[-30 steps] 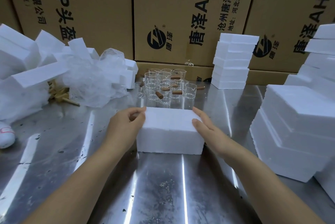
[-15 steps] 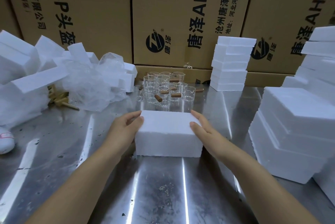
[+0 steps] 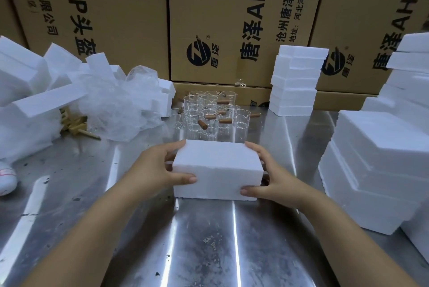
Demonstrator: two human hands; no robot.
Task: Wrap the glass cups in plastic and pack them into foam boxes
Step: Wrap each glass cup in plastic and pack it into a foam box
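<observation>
While your left hand [image 3: 160,169] and right hand [image 3: 270,180] clasp the closed foam box [image 3: 218,170] on the steel table [image 3: 209,240], unwrapped glass cups [image 3: 209,112] wait behind; I judge you should lift its lid next.

Before you the foam box [image 3: 218,166] is matt white, finely grainy polystyrene. The surface [image 3: 209,252] beneath it is polished metal, glossy with streaky glare and dark specks. You see clear, shiny glass cups [image 3: 210,104], crinkled transparent plastic film [image 3: 116,112], and matt brown cardboard cartons [image 3: 127,19].
</observation>
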